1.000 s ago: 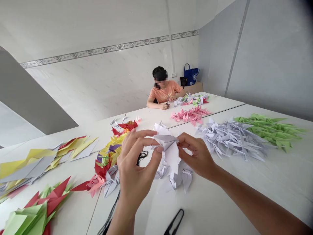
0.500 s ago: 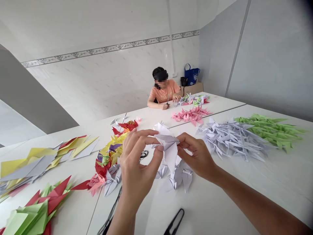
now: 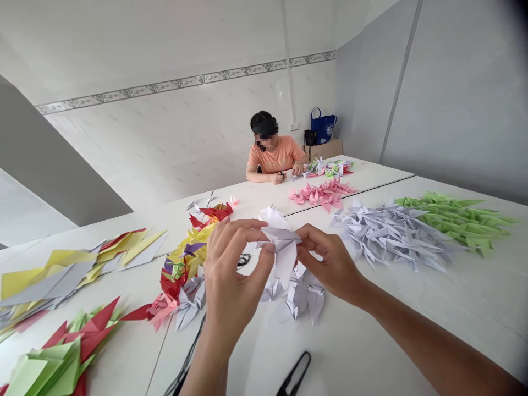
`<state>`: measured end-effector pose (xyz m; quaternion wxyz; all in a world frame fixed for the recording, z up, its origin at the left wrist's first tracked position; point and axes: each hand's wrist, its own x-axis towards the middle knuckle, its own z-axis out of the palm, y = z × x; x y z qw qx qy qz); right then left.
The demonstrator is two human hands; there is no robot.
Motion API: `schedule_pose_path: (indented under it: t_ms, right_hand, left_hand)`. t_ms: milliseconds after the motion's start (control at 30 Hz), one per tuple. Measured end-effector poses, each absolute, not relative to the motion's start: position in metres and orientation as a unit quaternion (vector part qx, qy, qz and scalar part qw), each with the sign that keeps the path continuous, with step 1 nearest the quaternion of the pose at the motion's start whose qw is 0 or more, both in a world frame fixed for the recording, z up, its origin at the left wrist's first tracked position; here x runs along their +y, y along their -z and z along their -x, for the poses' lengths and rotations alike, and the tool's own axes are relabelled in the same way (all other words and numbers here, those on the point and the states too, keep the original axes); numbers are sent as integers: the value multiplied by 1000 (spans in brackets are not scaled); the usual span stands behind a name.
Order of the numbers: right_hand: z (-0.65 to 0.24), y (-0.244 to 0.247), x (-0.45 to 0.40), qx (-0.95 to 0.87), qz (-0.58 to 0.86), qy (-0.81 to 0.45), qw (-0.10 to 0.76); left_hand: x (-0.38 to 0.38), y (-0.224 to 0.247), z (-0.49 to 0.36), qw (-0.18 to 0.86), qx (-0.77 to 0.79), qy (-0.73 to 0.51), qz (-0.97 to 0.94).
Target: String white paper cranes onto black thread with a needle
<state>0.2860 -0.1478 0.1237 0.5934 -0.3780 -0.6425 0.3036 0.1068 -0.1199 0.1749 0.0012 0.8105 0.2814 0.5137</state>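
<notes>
Both hands pinch a white folded paper crane (image 3: 281, 242) above the table. My left hand (image 3: 235, 278) holds its left side between thumb and fingers, and my right hand (image 3: 328, 261) grips its right wing tip. Just below them lie several white paper cranes (image 3: 303, 294). A black thread (image 3: 243, 259) shows beside my left thumb and runs out again under my left wrist. Small black thread snips (image 3: 295, 377) lie near the bottom edge of the view, closest to my wrists.
On the white table (image 3: 363, 341) lie heaps of lavender (image 3: 391, 236), green (image 3: 454, 220) and pink paper cranes (image 3: 322, 193). A strung red-and-yellow crane line (image 3: 181, 269) and folded paper stacks (image 3: 70, 269) are left. A person in an orange shirt (image 3: 274, 155) sits beyond.
My right hand has shifted slightly left, closer to the crane. The seated person across the table has leaned to the left.
</notes>
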Motion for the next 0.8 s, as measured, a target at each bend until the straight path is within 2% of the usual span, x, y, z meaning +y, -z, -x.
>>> schedule_pose_path:
  t_ms: [667, 800]
  right_hand:
    - [-287, -124, -147, -656, 382, -269, 593]
    - [-291, -123, -146, -696, 380, -202, 575]
  left_hand:
    - [-121, -177, -103, 15, 286, -492, -822]
    - [-120, -178, -103, 10, 298, -484, -823]
